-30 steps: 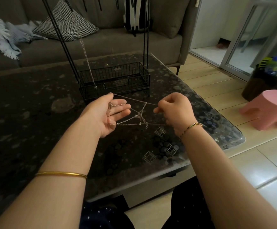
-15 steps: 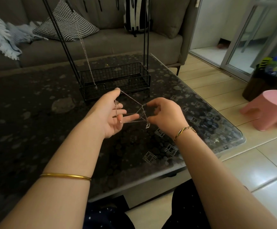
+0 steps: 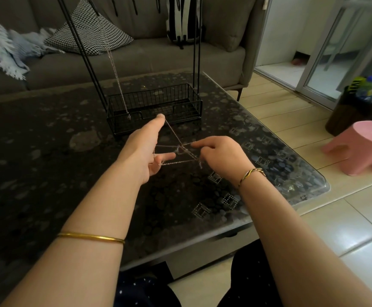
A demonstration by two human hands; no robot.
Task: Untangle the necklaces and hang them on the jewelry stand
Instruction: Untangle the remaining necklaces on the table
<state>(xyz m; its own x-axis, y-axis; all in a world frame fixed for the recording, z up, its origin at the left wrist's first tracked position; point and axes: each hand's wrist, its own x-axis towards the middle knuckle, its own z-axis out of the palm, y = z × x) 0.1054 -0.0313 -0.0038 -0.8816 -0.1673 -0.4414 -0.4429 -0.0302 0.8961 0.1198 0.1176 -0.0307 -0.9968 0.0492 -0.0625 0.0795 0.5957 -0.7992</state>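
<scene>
Thin silver tangled necklaces (image 3: 180, 150) are stretched in the air between my two hands, above the dark table. My left hand (image 3: 144, 149) is spread with straight fingers; the chains loop over a raised fingertip near the basket and over a lower finger. My right hand (image 3: 221, 156) has curled fingers and pinches the chains just right of the knot. Behind them stands the black jewelry stand (image 3: 199, 63), with a wire basket base (image 3: 156, 100) and tall thin uprights. One silver necklace (image 3: 116, 78) hangs from it, its end dangling at the basket's left front.
The dark speckled glass table (image 3: 47, 151) has its right edge and rounded corner close to my right arm. A grey sofa (image 3: 136, 58) with a checked cushion (image 3: 87, 34) is behind. A pink stool (image 3: 362, 145) stands on the floor at the right.
My right hand moved left to the knot. My left hand spread its fingers and raised one finger, pulling the chains into a taut triangle.
</scene>
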